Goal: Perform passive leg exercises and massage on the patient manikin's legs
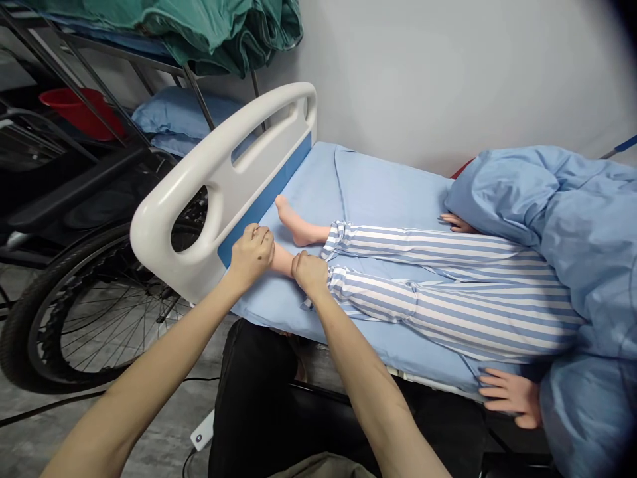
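Observation:
A manikin in blue-and-white striped trousers (448, 299) lies on the bed, its bare feet towards the footboard. My left hand (252, 252) is closed round the toe end of its near foot (283, 259), hiding most of that foot. Close by, my right hand (309, 272) wraps the ankle just below the trouser cuff (340, 282). The far foot (297, 226) rests untouched on the sheet, toes pointing up. One manikin hand (510, 397) sticks out at the bed's near edge, and the other hand (458, 223) shows under the quilt.
The white footboard (223, 166) rises left of my hands. Beyond it stands a wheelchair with a large wheel (99, 312). A blue quilt (557, 192) covers the manikin's upper part. A rack holds green cloth (223, 33), a red bucket (84, 109) and a blue pillow (184, 109).

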Demonstrator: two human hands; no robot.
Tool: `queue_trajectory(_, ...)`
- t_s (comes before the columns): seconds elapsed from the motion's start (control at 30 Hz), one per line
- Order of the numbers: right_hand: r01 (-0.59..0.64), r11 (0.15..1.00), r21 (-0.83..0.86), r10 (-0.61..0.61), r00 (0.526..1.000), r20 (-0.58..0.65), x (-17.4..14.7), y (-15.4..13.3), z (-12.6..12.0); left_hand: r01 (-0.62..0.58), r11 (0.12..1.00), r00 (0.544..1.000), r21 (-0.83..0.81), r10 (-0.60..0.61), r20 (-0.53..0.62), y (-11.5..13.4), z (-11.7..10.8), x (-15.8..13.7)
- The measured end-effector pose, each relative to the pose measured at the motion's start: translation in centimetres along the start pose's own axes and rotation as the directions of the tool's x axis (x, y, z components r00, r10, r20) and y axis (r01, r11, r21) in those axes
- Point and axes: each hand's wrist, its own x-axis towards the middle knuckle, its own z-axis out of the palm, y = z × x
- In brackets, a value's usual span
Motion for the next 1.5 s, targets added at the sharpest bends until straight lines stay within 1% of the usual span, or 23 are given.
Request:
queue_trajectory(0.07,-0.005,1.0,0.004,0.005,1.0,-0.005,0.0,0.0,0.0,0.057,0.998,0.998,0.037,-0.057,0.006,0.1,-0.1,0.0)
queue_trajectory(0.13,-0.01,1.0,0.002,0.01,1.0,-0.001,0.0,0.0,-0.1,0.106,0.991,0.993,0.078,-0.11,0.04,0.3,-0.3,0.1)
queue_trajectory(0.23,-0.018,1.0,-0.006,0.018,1.0,0.008,0.1,0.0,-0.1,0.138,0.985,0.986,0.101,-0.147,0.082,0.5,-0.7,0.3)
queue_trajectory(0.43,0.008,0.999,-0.036,-0.009,1.0,-0.027,0.0,0.0,0.1,0.157,0.987,0.98,0.023,-0.158,0.124,0.2,-0.9,0.5)
queue_trajectory(0.53,0.019,0.998,-0.055,-0.021,0.999,-0.033,-0.1,0.0,0.2,0.194,0.981,0.969,-0.024,-0.188,0.162,-0.3,-0.9,1.3)
queue_trajectory(0.63,0.019,0.998,-0.06,-0.022,0.998,-0.051,-0.1,-0.1,0.3,0.243,0.969,0.943,-0.037,-0.228,0.241,-0.9,-1.2,3.0)
queue_trajectory(0.73,0.011,0.998,-0.068,-0.014,0.999,-0.046,-0.1,-0.1,0.2,0.268,0.96,0.91,-0.078,-0.225,0.349,-1.8,-1.6,4.8)
queue_trajectory(0.83,0.023,0.996,-0.089,-0.025,1.0,-0.02,-0.2,-0.1,0.0,0.288,0.933,0.869,-0.215,-0.159,0.469,-2.9,-1.9,5.8)
queue_trajectory(0.9,0.041,0.995,-0.095,-0.042,0.999,-0.002,-0.4,-0.1,-0.3,0.348,0.875,0.841,-0.336,-0.133,0.524,-3.7,-1.9,5.8)
queue_trajectory(0.97,0.054,0.995,-0.081,-0.053,0.998,0.018,-0.6,0.0,-0.5,0.442,0.764,0.812,-0.47,-0.118,0.572,-4.6,-1.5,5.5)
queue_trajectory(1.0,0.052,0.997,-0.06,-0.05,0.998,0.029,-0.6,0.2,-0.6,0.497,0.682,0.792,-0.536,-0.105,0.601,-5.1,-1.2,5.4)
queue_trajectory(1.03,0.043,0.999,-0.022,-0.042,0.998,0.039,-0.5,0.4,-0.7,0.555,0.584,0.77,-0.592,-0.09,0.632,-5.5,-0.8,5.3)
queue_trajectory(1.1,0.021,0.994,0.109,-0.025,0.999,0.038,0.1,0.9,-0.9,0.658,0.354,0.731,-0.664,-0.092,0.676,-6.3,0.4,5.3)
queue_trajectory(1.13,0.017,0.981,0.194,-0.02,1.0,0.015,0.6,1.2,-1.1,0.685,0.24,0.724,-0.688,-0.111,0.681,-6.5,1.0,5.4)
queue_trajectory(1.17,0.022,0.959,0.281,-0.016,1.0,-0.024,1.4,1.5,-1.4,0.689,0.137,0.725,-0.712,-0.139,0.675,-6.5,1.8,5.6)
queue_trajectory(1.23,0.061,0.901,0.43,-0.005,0.991,-0.132,3.4,2.0,-1.9,0.645,-0.029,0.745,-0.763,-0.197,0.637,-6.2,3.4,6.3)
queue_trajectory(1.3,0.104,0.843,0.528,0.031,0.97,-0.239,6.0,2.4,-2.5,0.579,-0.181,0.769,-0.795,-0.202,0.606,-5.4,4.9,7.4)
queue_trajectory(1.37,0.122,0.804,0.581,0.079,0.948,-0.309,8.7,2.6,-2.7,0.489,-0.355,0.797,-0.797,-0.19,0.574,-4.3,6.4,8.8)
queue_trajectory(1.4,0.117,0.795,0.595,0.1,0.942,-0.319,10.1,2.6,-2.7,0.435,-0.436,0.81,-0.787,-0.192,0.554,-3.8,7.1,9.4)
queue_trajectory(1.43,0.103,0.792,0.601,0.109,0.946,-0.306,11.3,2.6,-2.6,0.384,-0.5,0.818,-0.777,-0.207,0.537,-3.4,7.8,10.0)
queue_trajectory(1.47,0.084,0.796,0.599,0.098,0.959,-0.266,12.3,2.6,-2.5,0.343,-0.54,0.816,-0.768,-0.234,0.529,-3.1,8.5,10.5)
queue_trajectory(1.5,0.066,0.809,0.585,0.069,0.976,-0.206,13.2,2.6,-2.3,0.323,-0.559,0.805,-0.763,-0.262,0.533,-2.9,9.2,10.8)
